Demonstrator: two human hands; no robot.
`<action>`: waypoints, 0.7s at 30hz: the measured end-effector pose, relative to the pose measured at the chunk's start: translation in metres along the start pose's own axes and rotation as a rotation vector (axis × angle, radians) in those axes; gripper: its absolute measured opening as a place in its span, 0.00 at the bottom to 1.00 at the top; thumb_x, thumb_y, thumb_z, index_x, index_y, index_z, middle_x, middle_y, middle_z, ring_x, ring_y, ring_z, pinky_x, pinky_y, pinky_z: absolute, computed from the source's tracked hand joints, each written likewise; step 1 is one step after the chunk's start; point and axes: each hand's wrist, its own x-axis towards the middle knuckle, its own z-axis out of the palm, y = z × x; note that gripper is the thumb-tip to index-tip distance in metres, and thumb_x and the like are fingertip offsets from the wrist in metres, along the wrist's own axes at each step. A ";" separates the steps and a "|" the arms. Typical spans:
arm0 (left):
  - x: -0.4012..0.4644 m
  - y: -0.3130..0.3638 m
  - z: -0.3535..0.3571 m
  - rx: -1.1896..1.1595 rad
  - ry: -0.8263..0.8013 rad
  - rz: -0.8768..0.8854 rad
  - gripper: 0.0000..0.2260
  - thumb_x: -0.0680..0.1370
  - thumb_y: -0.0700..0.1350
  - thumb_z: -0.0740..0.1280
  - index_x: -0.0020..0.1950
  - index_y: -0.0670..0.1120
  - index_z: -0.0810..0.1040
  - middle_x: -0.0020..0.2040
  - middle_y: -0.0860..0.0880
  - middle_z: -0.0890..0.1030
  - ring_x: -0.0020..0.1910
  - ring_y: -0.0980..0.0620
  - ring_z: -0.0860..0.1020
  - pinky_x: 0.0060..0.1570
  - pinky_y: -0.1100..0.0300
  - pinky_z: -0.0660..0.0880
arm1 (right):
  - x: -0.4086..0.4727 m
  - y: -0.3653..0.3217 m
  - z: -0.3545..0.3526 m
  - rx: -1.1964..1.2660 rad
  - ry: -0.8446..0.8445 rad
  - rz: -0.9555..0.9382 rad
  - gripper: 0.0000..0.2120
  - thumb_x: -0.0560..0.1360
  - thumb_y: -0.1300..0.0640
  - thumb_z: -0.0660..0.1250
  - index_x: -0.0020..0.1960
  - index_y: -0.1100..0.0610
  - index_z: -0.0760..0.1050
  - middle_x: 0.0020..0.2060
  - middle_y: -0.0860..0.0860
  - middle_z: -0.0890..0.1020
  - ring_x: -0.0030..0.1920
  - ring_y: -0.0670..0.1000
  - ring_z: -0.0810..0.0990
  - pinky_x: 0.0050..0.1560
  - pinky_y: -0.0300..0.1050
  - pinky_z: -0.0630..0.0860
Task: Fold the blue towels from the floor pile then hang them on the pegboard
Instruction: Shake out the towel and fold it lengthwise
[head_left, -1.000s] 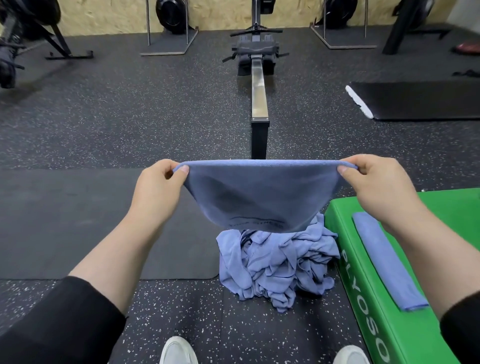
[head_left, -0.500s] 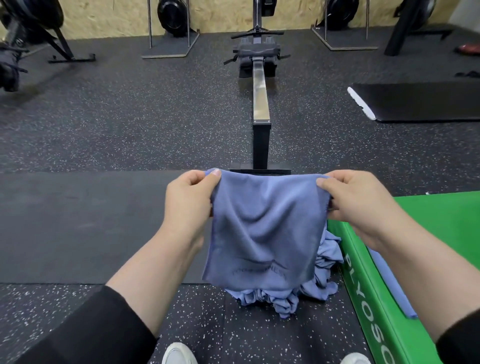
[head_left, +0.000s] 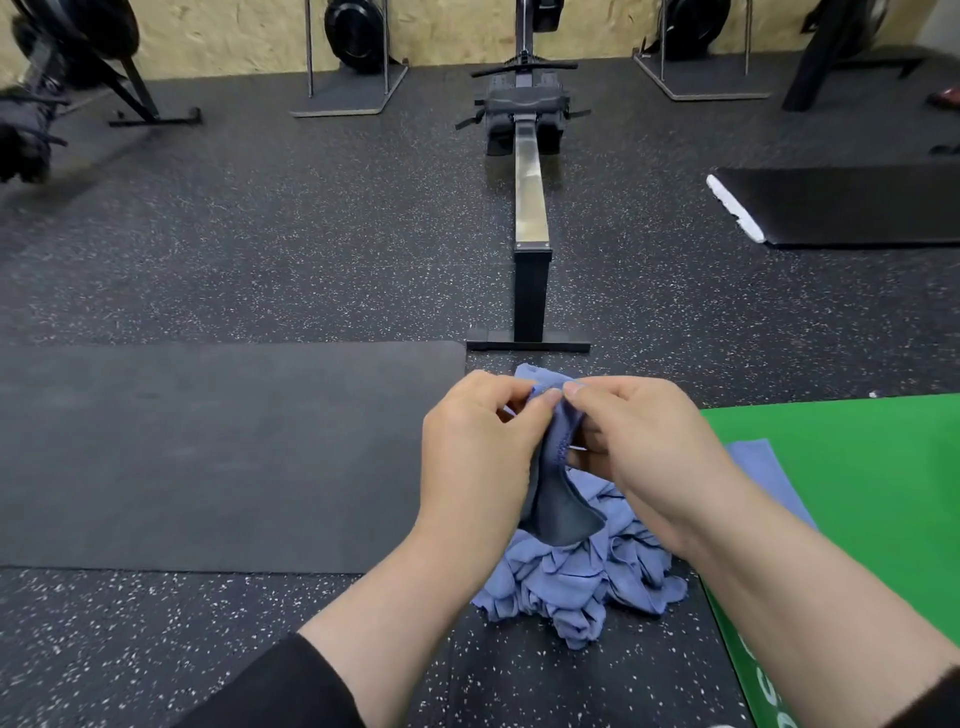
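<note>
The left hand (head_left: 475, 457) and right hand (head_left: 641, 452) meet at the fingertips, both pinching the top corners of one blue towel (head_left: 558, 499), which hangs folded between them. Directly beneath it the pile of crumpled blue towels (head_left: 582, 582) lies on the speckled rubber floor (head_left: 260, 234), just beside a green plyo box (head_left: 857, 467) that carries a folded blue towel (head_left: 763, 478). A dark mat (head_left: 208, 452) lies to the left, and a rowing machine (head_left: 530, 208) stands beyond the hands.
</note>
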 end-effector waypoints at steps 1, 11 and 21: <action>0.000 -0.001 0.000 0.008 0.001 0.002 0.04 0.76 0.45 0.74 0.41 0.49 0.85 0.40 0.54 0.81 0.41 0.56 0.78 0.39 0.69 0.70 | 0.000 0.000 0.002 0.016 -0.017 0.010 0.15 0.82 0.61 0.60 0.43 0.68 0.79 0.38 0.57 0.82 0.40 0.49 0.80 0.42 0.41 0.81; -0.003 -0.004 0.007 0.164 -0.171 0.144 0.06 0.80 0.43 0.67 0.51 0.48 0.84 0.45 0.54 0.76 0.46 0.55 0.75 0.46 0.64 0.71 | 0.002 0.000 0.003 0.179 -0.078 0.058 0.18 0.85 0.55 0.58 0.47 0.64 0.81 0.38 0.53 0.83 0.42 0.48 0.80 0.47 0.41 0.79; 0.011 -0.009 -0.016 -0.064 -0.151 -0.163 0.11 0.75 0.39 0.60 0.47 0.53 0.77 0.42 0.53 0.84 0.42 0.49 0.82 0.50 0.44 0.80 | 0.011 0.003 -0.018 -0.354 -0.024 -0.056 0.12 0.76 0.52 0.61 0.52 0.48 0.83 0.45 0.56 0.86 0.46 0.54 0.81 0.60 0.67 0.76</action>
